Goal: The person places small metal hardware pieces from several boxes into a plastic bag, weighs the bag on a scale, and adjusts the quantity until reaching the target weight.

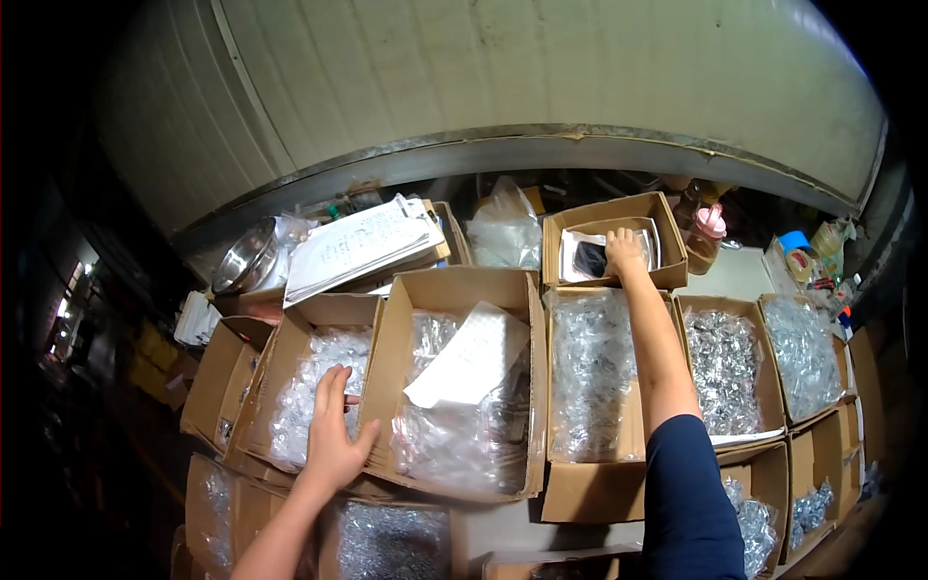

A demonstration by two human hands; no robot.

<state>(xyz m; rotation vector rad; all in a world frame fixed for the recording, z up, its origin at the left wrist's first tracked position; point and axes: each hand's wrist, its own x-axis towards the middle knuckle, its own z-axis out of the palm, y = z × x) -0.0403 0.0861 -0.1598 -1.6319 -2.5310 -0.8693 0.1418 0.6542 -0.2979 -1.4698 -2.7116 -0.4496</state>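
Observation:
My left hand (335,440) has its fingers stretched out and apart, over the edge between a cardboard box of small clear bags (314,401) and a wider cardboard box (462,285). It holds nothing that I can see. In the wider box, a white paper sheet (474,358) lies tilted on clear plastic bags (449,449). My right arm reaches to a small cardboard box (619,210) at the back. There my right hand (626,251) has curled fingers at the edge of a dark flat object (589,259), above white paper. The fingertips are partly hidden.
Boxes of bagged small parts (721,372) stand in rows to the right and in front. A clipboard with written sheets (362,246), a metal bowl (245,256) and a plastic bag (505,227) are at the back. A pink-lidded bottle (709,227) and tape roll (797,261) stand back right.

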